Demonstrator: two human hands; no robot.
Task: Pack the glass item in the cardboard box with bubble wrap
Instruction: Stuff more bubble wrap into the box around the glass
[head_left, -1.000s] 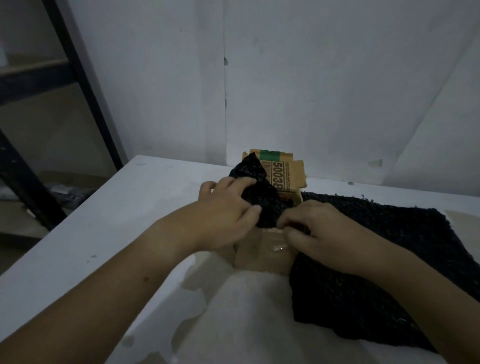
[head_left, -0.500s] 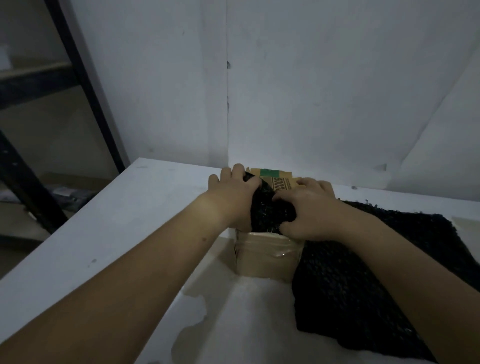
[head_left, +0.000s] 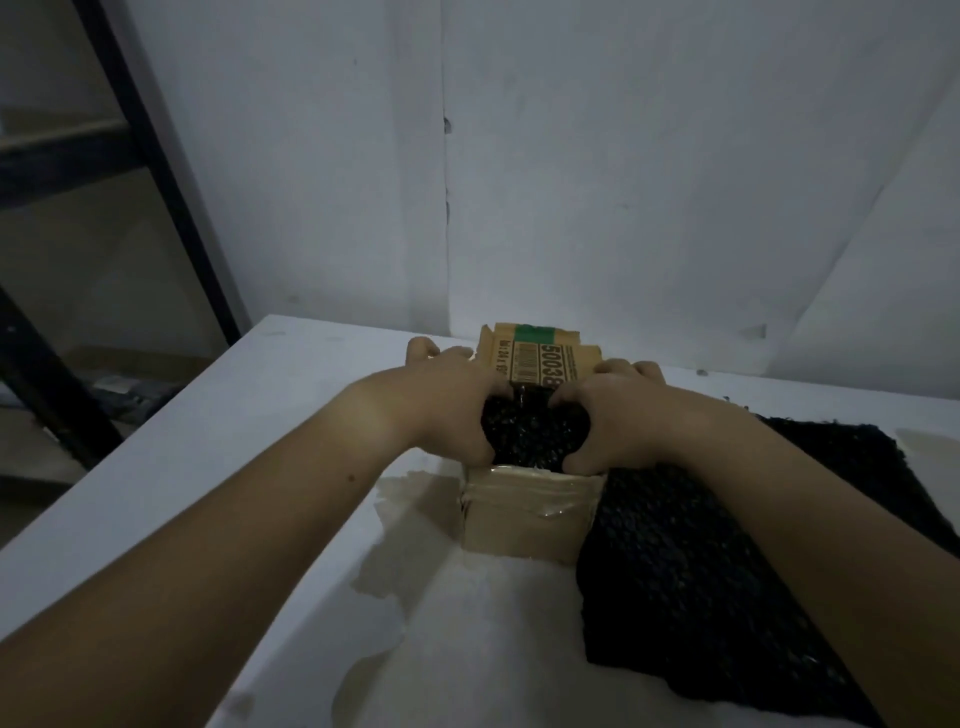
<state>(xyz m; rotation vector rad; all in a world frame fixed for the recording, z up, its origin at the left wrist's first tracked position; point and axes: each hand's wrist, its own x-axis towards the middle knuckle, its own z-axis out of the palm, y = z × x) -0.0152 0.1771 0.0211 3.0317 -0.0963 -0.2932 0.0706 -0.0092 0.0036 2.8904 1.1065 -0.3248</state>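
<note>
On white table (head_left: 249, 426), head view: small cardboard box (head_left: 524, 519), rear flap (head_left: 540, 356) upright, bearing printed label. Black bubble-wrap bundle (head_left: 530, 439) sits in its open top; glass item hidden inside wrap. Left hand (head_left: 447, 405) and right hand (head_left: 621, 421) both clasp bundle, fingers curled round its sides. Loose bubble-wrap sheet (head_left: 701, 571) lies against box's right side.
</note>
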